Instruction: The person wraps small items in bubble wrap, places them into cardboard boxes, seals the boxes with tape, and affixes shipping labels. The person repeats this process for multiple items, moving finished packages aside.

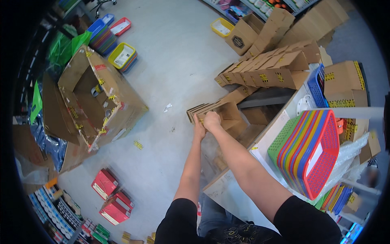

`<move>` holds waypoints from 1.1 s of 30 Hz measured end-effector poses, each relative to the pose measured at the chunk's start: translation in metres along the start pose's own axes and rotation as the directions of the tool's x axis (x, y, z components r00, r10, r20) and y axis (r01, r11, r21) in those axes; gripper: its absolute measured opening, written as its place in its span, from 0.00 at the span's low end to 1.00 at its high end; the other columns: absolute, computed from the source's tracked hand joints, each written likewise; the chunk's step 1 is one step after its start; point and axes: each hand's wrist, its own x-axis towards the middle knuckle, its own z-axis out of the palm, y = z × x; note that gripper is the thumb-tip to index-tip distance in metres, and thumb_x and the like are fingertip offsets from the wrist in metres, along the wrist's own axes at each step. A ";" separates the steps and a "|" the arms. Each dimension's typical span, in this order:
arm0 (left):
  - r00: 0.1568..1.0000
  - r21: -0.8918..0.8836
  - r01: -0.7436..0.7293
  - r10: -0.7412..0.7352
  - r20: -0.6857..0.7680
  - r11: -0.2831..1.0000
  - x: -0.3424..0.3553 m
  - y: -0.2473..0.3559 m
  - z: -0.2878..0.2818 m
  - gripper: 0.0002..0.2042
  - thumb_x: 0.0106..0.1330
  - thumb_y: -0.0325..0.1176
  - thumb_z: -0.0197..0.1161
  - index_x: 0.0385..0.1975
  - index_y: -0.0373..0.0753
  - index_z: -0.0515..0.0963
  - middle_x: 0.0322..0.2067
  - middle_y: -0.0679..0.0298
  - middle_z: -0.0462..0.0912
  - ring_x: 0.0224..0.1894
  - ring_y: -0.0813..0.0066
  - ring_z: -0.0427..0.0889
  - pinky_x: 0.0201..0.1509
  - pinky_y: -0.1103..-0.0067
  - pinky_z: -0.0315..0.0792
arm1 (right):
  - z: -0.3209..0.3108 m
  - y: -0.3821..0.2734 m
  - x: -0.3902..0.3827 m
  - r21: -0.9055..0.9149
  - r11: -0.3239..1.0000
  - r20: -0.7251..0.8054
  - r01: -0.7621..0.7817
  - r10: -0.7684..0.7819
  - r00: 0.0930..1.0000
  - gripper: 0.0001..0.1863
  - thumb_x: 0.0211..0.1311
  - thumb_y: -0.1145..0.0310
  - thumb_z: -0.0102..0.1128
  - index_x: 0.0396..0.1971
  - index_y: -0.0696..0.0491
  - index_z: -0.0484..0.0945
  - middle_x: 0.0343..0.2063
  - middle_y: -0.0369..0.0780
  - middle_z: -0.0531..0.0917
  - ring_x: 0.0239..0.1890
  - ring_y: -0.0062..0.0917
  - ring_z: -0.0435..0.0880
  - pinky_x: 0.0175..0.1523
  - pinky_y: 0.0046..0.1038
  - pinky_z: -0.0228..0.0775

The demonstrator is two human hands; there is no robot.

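Both my arms reach forward to a brown open cardboard box beside the white worktable. My left hand is closed at the box's near left edge, thumb pointing up. Just right of it, almost touching, my right hand is curled into a closed grip on the same edge. The fingertips of both hands are partly hidden. Layered cardboard flaps show just beyond my hands. Farther off, a row of open cardboard boxes with yellow-black tape stands side by side.
A stack of colourful plastic baskets stands on the white worktable at right, with a blue basket farther back. At left is a large open carton holding tape scraps. Red boxes and a yellow basket stack sit on the floor.
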 end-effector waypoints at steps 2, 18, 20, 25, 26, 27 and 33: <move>0.998 -0.082 -0.040 0.036 -0.048 0.996 0.004 0.001 -0.003 0.40 0.66 0.45 0.55 0.73 0.52 0.37 0.47 0.40 0.79 0.49 0.43 0.80 0.51 0.57 0.73 | -0.020 -0.003 -0.010 0.017 1.000 0.010 -0.015 0.015 1.000 0.12 0.55 0.70 0.61 0.38 0.59 0.83 0.43 0.51 0.83 0.49 0.41 0.82 0.53 0.35 0.75; 0.986 -0.107 -0.026 0.043 0.158 0.994 -0.075 0.072 -0.073 0.28 0.73 0.49 0.43 0.68 0.41 0.56 0.60 0.51 0.69 0.56 0.57 0.75 0.55 0.61 0.72 | -0.183 0.070 -0.343 -0.227 0.565 -0.117 0.793 -0.825 0.554 0.09 0.49 0.70 0.55 0.33 0.48 0.76 0.30 0.31 0.76 0.43 0.25 0.73 0.45 0.33 0.61; 0.975 -0.207 -0.082 0.122 0.188 0.975 -0.132 0.124 -0.106 0.29 0.72 0.52 0.46 0.68 0.42 0.58 0.62 0.54 0.67 0.58 0.58 0.73 0.58 0.63 0.69 | -0.198 0.096 -0.390 -0.250 0.508 -0.029 0.824 -0.855 0.518 0.06 0.52 0.67 0.54 0.31 0.45 0.76 0.30 0.28 0.74 0.42 0.22 0.71 0.45 0.31 0.60; 0.777 -0.209 -0.267 0.339 0.530 0.941 -0.294 0.252 -0.113 0.33 0.65 0.54 0.58 0.67 0.44 0.63 0.64 0.56 0.66 0.59 0.59 0.73 0.58 0.65 0.69 | -0.208 0.151 -0.448 -0.328 0.503 0.311 0.800 -0.742 0.594 0.12 0.54 0.66 0.53 0.39 0.44 0.79 0.34 0.27 0.77 0.46 0.20 0.71 0.49 0.35 0.60; 0.770 0.020 -0.317 0.245 0.589 0.948 -0.322 0.267 -0.100 0.34 0.62 0.50 0.62 0.66 0.44 0.63 0.61 0.55 0.69 0.55 0.59 0.76 0.55 0.66 0.72 | -0.211 0.155 -0.457 -0.356 0.529 0.415 0.770 -0.649 0.637 0.14 0.54 0.66 0.53 0.41 0.44 0.79 0.35 0.28 0.78 0.48 0.20 0.72 0.52 0.36 0.60; 0.755 0.194 -0.406 0.209 0.621 0.893 -0.348 0.276 -0.082 0.34 0.59 0.47 0.66 0.66 0.43 0.64 0.59 0.53 0.73 0.52 0.59 0.79 0.51 0.67 0.74 | -0.221 0.166 -0.459 -0.315 0.445 0.337 0.838 -0.773 0.537 0.16 0.56 0.65 0.57 0.46 0.45 0.79 0.42 0.31 0.80 0.54 0.22 0.72 0.59 0.39 0.61; 0.786 0.600 -0.560 0.136 0.603 0.572 -0.408 0.275 -0.026 0.36 0.55 0.36 0.66 0.66 0.42 0.62 0.45 0.43 0.79 0.46 0.44 0.79 0.50 0.61 0.74 | -0.297 0.239 -0.405 -0.050 0.922 -0.698 0.385 -0.308 0.646 0.10 0.57 0.75 0.54 0.38 0.54 0.80 0.35 0.45 0.81 0.37 0.41 0.80 0.44 0.39 0.73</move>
